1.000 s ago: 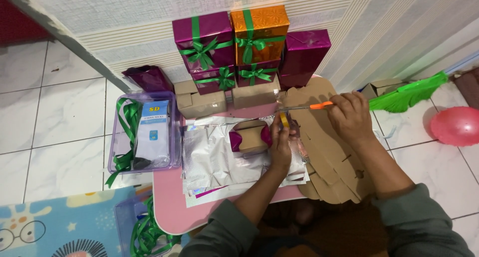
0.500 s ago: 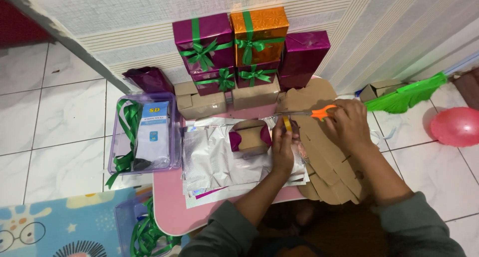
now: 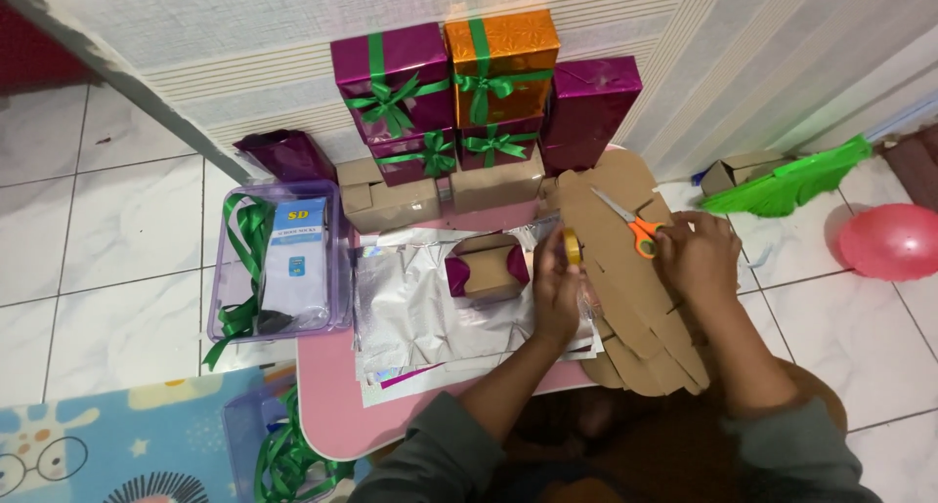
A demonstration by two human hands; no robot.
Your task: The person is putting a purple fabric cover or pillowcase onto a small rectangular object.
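My left hand [image 3: 555,290] pinches a small yellow tape roll [image 3: 572,246] just right of a small cardboard box [image 3: 487,269] with magenta foil at both ends. That box rests on silver wrapping sheets [image 3: 415,313] on a pink table [image 3: 327,405]. My right hand [image 3: 696,259] grips the orange handles of a pair of scissors [image 3: 633,230], whose blades lie pointing up-left over flat brown cardboard pieces [image 3: 640,313].
Magenta and orange gift boxes with green bows [image 3: 459,83] are stacked against the wall, with plain cardboard boxes [image 3: 391,200] below. A clear plastic bin [image 3: 278,259] holds green ribbon and a packet. A pink balloon [image 3: 894,241] and a green fringed item [image 3: 791,181] lie on the floor at right.
My right hand has lowered the scissors from above the cardboard down onto it. The left hand stays by the small box with the tape roll.
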